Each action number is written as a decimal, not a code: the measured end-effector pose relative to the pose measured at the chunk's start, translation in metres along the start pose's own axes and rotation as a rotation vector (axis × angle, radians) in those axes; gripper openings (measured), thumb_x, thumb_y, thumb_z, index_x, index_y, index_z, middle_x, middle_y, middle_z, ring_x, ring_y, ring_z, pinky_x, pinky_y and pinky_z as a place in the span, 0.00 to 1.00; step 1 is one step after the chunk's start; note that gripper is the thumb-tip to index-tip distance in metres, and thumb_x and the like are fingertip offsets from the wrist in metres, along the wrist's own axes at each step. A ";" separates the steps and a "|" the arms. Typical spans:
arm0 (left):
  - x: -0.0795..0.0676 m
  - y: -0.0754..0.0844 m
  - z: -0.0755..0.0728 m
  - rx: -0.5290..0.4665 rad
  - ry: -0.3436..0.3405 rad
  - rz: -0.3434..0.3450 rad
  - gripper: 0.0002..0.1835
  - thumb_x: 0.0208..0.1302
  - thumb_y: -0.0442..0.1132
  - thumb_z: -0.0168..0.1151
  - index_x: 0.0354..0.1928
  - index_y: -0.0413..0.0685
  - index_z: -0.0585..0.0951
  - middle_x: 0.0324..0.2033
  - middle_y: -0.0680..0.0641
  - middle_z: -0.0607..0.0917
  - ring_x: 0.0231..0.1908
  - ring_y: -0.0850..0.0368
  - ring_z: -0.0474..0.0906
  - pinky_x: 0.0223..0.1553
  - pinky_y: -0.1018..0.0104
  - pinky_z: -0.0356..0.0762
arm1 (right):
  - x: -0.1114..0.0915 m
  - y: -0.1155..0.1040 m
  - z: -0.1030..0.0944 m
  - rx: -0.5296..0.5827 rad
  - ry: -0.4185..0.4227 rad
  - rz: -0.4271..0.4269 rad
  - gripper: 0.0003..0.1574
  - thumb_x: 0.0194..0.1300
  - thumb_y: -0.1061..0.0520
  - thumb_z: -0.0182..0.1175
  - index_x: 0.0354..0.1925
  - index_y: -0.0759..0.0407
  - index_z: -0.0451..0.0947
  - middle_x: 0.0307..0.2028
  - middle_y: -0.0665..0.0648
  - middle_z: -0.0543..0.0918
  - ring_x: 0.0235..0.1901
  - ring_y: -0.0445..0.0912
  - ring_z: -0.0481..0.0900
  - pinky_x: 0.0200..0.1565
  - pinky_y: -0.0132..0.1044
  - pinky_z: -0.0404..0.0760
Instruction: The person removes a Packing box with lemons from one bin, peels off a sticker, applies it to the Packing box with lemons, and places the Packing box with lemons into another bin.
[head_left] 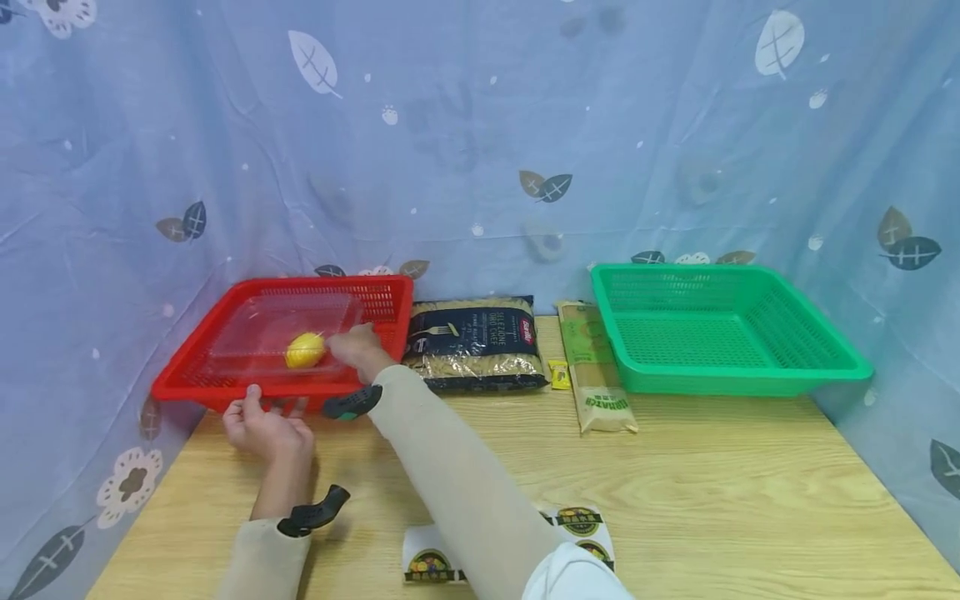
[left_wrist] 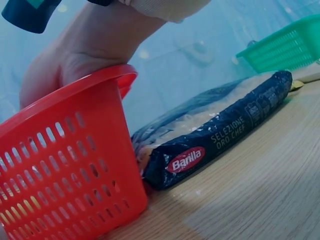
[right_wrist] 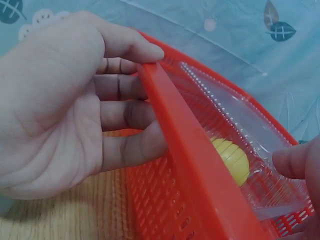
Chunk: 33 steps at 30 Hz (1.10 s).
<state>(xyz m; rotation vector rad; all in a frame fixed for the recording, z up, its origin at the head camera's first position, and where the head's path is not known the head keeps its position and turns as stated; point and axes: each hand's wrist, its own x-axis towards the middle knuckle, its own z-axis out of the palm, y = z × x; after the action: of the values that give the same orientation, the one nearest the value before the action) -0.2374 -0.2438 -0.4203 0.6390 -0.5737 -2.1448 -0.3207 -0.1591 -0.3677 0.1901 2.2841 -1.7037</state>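
Note:
My left hand point(head_left: 268, 429) grips the front rim of the red basket point(head_left: 180, 392), thumb on top and fingers against its outer side, as the right wrist view shows. My right hand point(head_left: 360, 348) reaches down into the basket at its right end. It appears to pinch the near right edge of a clear plastic box point(head_left: 255, 321), though most of its fingers are hidden. A yellow lemon point(head_left: 305, 351) shows through the clear plastic, left of the right hand. In the right wrist view the right thumb point(right_wrist: 290, 161) lies near the lemon point(right_wrist: 233, 160).
Right of the red basket lies a bag of Barilla pasta point(head_left: 472, 342). Beyond it are a small yellow packet point(head_left: 559, 375), a long noodle pack point(head_left: 596, 367) and a green basket point(head_left: 742, 379). A sheet of round labels point(head_left: 580, 522) lies near the front, partly under the right arm.

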 end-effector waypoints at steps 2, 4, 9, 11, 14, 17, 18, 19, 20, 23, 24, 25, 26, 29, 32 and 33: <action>-0.003 -0.002 -0.001 -0.010 0.002 -0.002 0.10 0.70 0.37 0.61 0.40 0.49 0.68 0.52 0.43 0.76 0.35 0.46 0.75 0.22 0.61 0.81 | 0.003 0.003 -0.001 -0.012 -0.034 0.006 0.26 0.64 0.49 0.67 0.56 0.58 0.77 0.42 0.52 0.81 0.42 0.47 0.76 0.57 0.46 0.78; -0.005 -0.004 -0.001 -0.013 0.001 -0.004 0.10 0.70 0.37 0.61 0.40 0.49 0.68 0.53 0.43 0.76 0.36 0.46 0.76 0.22 0.61 0.81 | 0.006 0.005 -0.002 -0.001 -0.068 0.009 0.19 0.64 0.49 0.67 0.50 0.56 0.81 0.40 0.51 0.82 0.41 0.47 0.77 0.56 0.46 0.78; -0.007 -0.006 0.001 0.017 -0.011 0.002 0.09 0.71 0.38 0.61 0.42 0.49 0.69 0.58 0.42 0.76 0.43 0.44 0.78 0.27 0.60 0.84 | 0.010 0.005 -0.007 0.047 -0.106 0.020 0.13 0.65 0.54 0.66 0.46 0.56 0.81 0.38 0.51 0.81 0.40 0.49 0.78 0.52 0.49 0.81; -0.007 -0.006 0.002 0.035 -0.017 -0.002 0.09 0.71 0.39 0.61 0.44 0.50 0.70 0.60 0.43 0.75 0.47 0.43 0.78 0.30 0.59 0.85 | 0.009 0.004 -0.009 0.076 -0.101 0.023 0.11 0.65 0.56 0.65 0.45 0.58 0.81 0.38 0.53 0.80 0.40 0.52 0.78 0.50 0.51 0.82; -0.006 -0.005 0.003 0.037 -0.020 -0.004 0.09 0.71 0.39 0.62 0.44 0.50 0.70 0.60 0.43 0.75 0.47 0.43 0.78 0.31 0.58 0.86 | 0.009 0.003 -0.010 0.120 -0.098 0.026 0.09 0.65 0.59 0.64 0.44 0.60 0.80 0.39 0.54 0.80 0.42 0.54 0.79 0.49 0.53 0.83; -0.005 -0.004 0.004 0.025 -0.013 -0.002 0.09 0.70 0.39 0.62 0.42 0.50 0.70 0.58 0.43 0.76 0.42 0.45 0.79 0.27 0.59 0.84 | 0.007 0.002 -0.009 0.149 -0.107 0.025 0.09 0.65 0.60 0.63 0.44 0.60 0.79 0.39 0.54 0.80 0.44 0.54 0.79 0.53 0.53 0.81; -0.004 -0.004 0.004 0.023 -0.014 0.000 0.09 0.70 0.38 0.62 0.41 0.50 0.70 0.58 0.43 0.76 0.42 0.45 0.79 0.26 0.59 0.84 | 0.007 0.002 -0.009 0.152 -0.106 0.023 0.09 0.65 0.60 0.63 0.44 0.59 0.79 0.39 0.53 0.80 0.45 0.53 0.78 0.53 0.53 0.81; -0.004 -0.003 0.004 0.021 -0.015 -0.002 0.09 0.70 0.38 0.62 0.41 0.50 0.70 0.58 0.43 0.76 0.41 0.45 0.78 0.26 0.59 0.84 | 0.007 0.002 -0.008 0.160 -0.106 0.021 0.09 0.65 0.60 0.63 0.44 0.59 0.79 0.39 0.53 0.80 0.45 0.53 0.78 0.54 0.53 0.81; -0.003 -0.003 0.004 0.019 -0.016 -0.003 0.09 0.70 0.38 0.62 0.41 0.50 0.70 0.58 0.43 0.76 0.42 0.45 0.78 0.26 0.59 0.84 | 0.006 0.002 -0.008 0.168 -0.107 0.018 0.09 0.65 0.60 0.63 0.44 0.60 0.79 0.39 0.53 0.80 0.46 0.53 0.79 0.54 0.53 0.81; -0.002 -0.001 0.003 0.018 -0.015 -0.011 0.09 0.70 0.39 0.62 0.41 0.50 0.70 0.60 0.44 0.75 0.45 0.44 0.79 0.28 0.59 0.85 | 0.005 0.001 -0.006 0.192 -0.103 0.017 0.10 0.65 0.59 0.65 0.44 0.59 0.80 0.39 0.52 0.80 0.45 0.53 0.79 0.52 0.52 0.82; -0.002 0.000 0.002 0.024 -0.016 -0.010 0.09 0.70 0.39 0.62 0.42 0.50 0.70 0.61 0.44 0.75 0.46 0.44 0.79 0.29 0.59 0.85 | 0.004 0.001 -0.005 0.200 -0.103 0.016 0.10 0.64 0.58 0.65 0.44 0.59 0.80 0.38 0.52 0.80 0.45 0.52 0.79 0.52 0.51 0.82; -0.001 0.000 0.002 0.023 -0.015 -0.013 0.09 0.70 0.39 0.62 0.42 0.50 0.70 0.61 0.44 0.75 0.47 0.44 0.79 0.29 0.59 0.85 | 0.003 0.000 -0.004 0.211 -0.104 0.013 0.10 0.64 0.58 0.65 0.44 0.59 0.81 0.38 0.52 0.80 0.45 0.53 0.80 0.52 0.50 0.82; -0.001 0.001 0.001 0.025 -0.015 -0.014 0.09 0.70 0.39 0.62 0.43 0.51 0.70 0.62 0.44 0.74 0.49 0.44 0.79 0.30 0.59 0.85 | 0.003 0.000 -0.004 0.219 -0.103 0.012 0.09 0.65 0.58 0.65 0.43 0.59 0.81 0.38 0.52 0.80 0.45 0.52 0.80 0.51 0.49 0.82; -0.001 0.001 0.001 0.031 -0.021 -0.016 0.09 0.71 0.40 0.61 0.43 0.51 0.69 0.62 0.44 0.74 0.48 0.44 0.79 0.29 0.60 0.85 | 0.000 0.000 -0.003 0.239 -0.104 -0.004 0.07 0.65 0.58 0.65 0.41 0.59 0.81 0.37 0.53 0.81 0.45 0.53 0.81 0.51 0.47 0.82; -0.001 0.002 0.001 0.041 -0.022 -0.020 0.09 0.71 0.40 0.61 0.43 0.51 0.70 0.61 0.44 0.74 0.44 0.45 0.78 0.28 0.60 0.84 | -0.002 0.000 -0.004 0.253 -0.103 -0.018 0.05 0.65 0.60 0.65 0.39 0.60 0.81 0.35 0.54 0.82 0.44 0.54 0.81 0.51 0.47 0.83; -0.001 0.002 0.001 0.046 -0.022 -0.022 0.09 0.71 0.40 0.61 0.44 0.51 0.70 0.61 0.44 0.74 0.44 0.45 0.78 0.29 0.60 0.84 | -0.003 0.000 -0.005 0.262 -0.106 -0.022 0.05 0.65 0.60 0.65 0.39 0.60 0.81 0.36 0.54 0.82 0.45 0.54 0.82 0.51 0.47 0.83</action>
<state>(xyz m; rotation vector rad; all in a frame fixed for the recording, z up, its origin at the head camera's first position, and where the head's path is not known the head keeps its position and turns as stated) -0.2365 -0.2435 -0.4182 0.6504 -0.6327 -2.1667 -0.3182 -0.1541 -0.3654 0.1257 1.9910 -1.9710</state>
